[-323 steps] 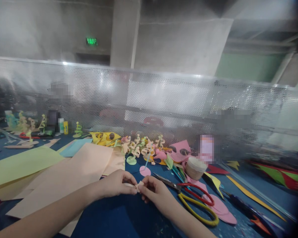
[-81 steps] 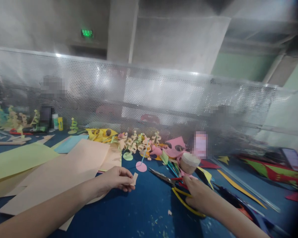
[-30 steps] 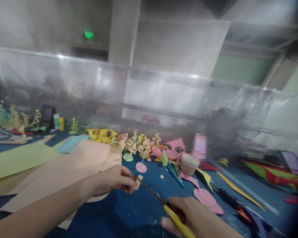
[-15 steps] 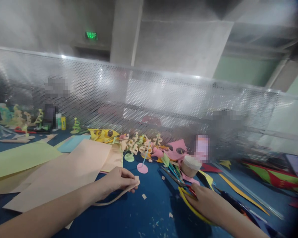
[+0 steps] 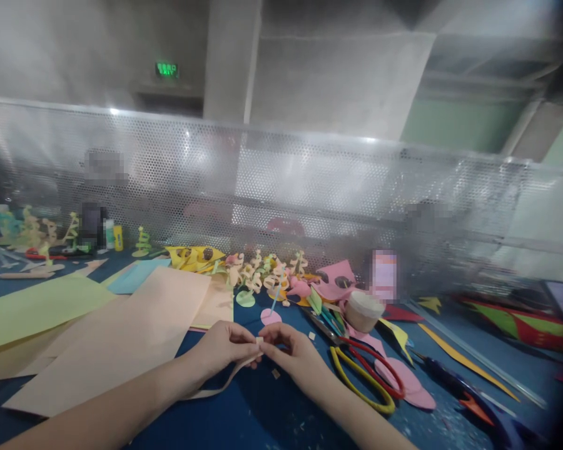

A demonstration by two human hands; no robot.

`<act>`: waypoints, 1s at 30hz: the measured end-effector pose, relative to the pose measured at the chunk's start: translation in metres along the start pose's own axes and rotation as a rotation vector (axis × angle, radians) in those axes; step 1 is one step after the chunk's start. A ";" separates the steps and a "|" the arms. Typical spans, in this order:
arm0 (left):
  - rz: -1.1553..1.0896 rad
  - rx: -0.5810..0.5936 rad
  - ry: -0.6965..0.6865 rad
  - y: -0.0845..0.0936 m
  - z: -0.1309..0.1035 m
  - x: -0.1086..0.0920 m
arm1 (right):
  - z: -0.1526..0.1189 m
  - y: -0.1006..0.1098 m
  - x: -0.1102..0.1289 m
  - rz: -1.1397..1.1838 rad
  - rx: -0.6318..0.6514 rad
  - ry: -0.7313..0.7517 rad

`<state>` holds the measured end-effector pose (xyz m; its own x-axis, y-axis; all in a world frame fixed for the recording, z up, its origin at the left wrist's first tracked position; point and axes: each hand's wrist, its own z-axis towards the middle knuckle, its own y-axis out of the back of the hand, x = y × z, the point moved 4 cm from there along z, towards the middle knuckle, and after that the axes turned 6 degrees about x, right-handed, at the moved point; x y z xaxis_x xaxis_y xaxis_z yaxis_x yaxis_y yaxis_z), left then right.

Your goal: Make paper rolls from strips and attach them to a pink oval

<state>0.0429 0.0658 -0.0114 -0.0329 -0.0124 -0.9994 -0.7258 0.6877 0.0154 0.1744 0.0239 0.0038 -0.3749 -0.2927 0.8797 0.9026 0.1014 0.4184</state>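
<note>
Both my hands meet over the blue table, fingertips almost touching. My left hand point(image 5: 228, 349) pinches a narrow peach paper strip point(image 5: 218, 389), whose tail curves down to the lower left. My right hand point(image 5: 293, 351) is closed in a pinch at the strip's small pale end, beside the left fingertips. Just beyond the hands stands a pink paper disc point(image 5: 271, 317) with a thin blue stick rising from it. Scissors point(image 5: 363, 374) with red and yellow handles lie to the right of my right hand.
Peach paper sheets point(image 5: 122, 337) and a green sheet point(image 5: 37, 306) spread on the left. Curled paper pieces point(image 5: 258, 269) crowd the back. A white-lidded tub point(image 5: 363, 310), pink paper rounds point(image 5: 406, 381) and a dark blue glue gun point(image 5: 455, 381) sit on the right.
My right hand has let go of the scissors, which now lie on the table, and has moved left to the strip's end. My left hand still holds the strip.
</note>
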 end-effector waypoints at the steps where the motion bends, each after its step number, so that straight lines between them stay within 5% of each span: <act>1: 0.005 0.009 0.008 0.000 0.000 0.000 | -0.001 -0.001 -0.004 0.057 0.007 -0.005; 8: 0.044 0.155 0.108 -0.002 -0.004 -0.009 | -0.007 -0.004 -0.012 0.260 0.032 -0.019; 20: 0.037 0.171 0.111 -0.003 -0.004 -0.010 | -0.011 -0.004 -0.002 0.221 0.023 0.016; 30: -0.035 0.164 0.112 -0.002 -0.003 -0.010 | -0.017 0.000 0.004 -0.096 -0.078 0.170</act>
<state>0.0425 0.0622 -0.0015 -0.0920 -0.1128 -0.9893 -0.6062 0.7946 -0.0343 0.1769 0.0067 0.0038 -0.4246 -0.4545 0.7830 0.8807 -0.0067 0.4737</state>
